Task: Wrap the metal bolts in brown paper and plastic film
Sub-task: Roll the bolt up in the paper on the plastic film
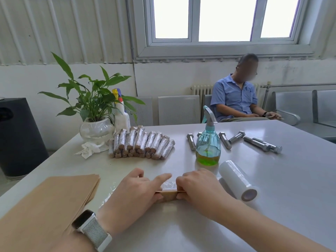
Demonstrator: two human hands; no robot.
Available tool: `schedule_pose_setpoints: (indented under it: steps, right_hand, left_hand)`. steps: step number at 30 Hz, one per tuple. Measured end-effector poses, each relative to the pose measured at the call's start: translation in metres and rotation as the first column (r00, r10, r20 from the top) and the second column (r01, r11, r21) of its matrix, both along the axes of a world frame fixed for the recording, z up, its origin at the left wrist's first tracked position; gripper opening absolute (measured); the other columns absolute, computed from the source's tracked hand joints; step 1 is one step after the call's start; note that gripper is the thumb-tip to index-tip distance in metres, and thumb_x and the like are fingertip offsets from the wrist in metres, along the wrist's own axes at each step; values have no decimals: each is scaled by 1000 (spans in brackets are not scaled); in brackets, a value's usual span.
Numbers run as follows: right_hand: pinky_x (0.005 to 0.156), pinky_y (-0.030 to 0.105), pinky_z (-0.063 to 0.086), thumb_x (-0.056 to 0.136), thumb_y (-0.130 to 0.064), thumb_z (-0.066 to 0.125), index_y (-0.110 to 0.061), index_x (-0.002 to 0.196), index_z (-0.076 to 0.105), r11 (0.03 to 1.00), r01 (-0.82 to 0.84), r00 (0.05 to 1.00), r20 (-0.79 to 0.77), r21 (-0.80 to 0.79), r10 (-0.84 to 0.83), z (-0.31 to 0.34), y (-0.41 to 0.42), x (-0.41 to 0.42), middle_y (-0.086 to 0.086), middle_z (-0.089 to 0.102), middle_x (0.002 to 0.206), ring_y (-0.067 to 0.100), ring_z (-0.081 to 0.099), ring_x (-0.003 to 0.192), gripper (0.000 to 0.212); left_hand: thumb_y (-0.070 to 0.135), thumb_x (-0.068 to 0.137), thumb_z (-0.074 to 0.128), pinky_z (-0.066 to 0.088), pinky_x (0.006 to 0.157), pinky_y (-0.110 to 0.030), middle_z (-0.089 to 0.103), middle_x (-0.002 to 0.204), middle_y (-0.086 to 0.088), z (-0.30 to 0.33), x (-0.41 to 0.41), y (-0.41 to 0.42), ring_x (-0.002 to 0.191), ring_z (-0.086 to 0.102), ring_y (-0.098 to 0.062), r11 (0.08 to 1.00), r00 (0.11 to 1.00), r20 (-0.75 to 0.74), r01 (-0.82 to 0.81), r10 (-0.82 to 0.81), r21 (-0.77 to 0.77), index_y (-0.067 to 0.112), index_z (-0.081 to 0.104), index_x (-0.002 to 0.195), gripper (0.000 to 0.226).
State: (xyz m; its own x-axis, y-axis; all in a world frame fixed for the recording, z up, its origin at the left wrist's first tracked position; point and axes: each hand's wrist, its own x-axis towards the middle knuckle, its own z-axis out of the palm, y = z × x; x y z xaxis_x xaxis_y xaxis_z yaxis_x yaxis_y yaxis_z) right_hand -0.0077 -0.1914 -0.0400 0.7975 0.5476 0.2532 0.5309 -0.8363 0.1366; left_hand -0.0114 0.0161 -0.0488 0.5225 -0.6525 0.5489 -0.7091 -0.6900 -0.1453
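Both my hands grip one brown-paper-wrapped bolt (168, 194) on clear plastic film (170, 184). Left hand (138, 190) thumb and fingers curl round it; right hand (197, 186) fingers clench it too.

We see two bare forearms reaching in from the bottom edge, neither covered by a sleeve. On the left wrist sits a watch (84, 221) with a dark, rounded rectangular face. Its band (96, 233) is pale grey-white woven fabric with a fine mesh texture. The left hand (135, 191) and right hand (197, 186) wear no gloves, and we see no rings on the fingers.
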Motion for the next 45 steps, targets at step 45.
schedule_pose_setpoints:
  steps: [45]
  right_hand:
    - [73,24,39,89,-45,59,-26,93,70,967,-100,966,-210,236,151,17,-31,-1,-11,60,85,7,54,79,22]
  left_hand:
    - [51,77,60,25,82,-15,60,79,23,22,20,-9,65,46,8,979,904,-387,-131,183,156,41,50,85,17]
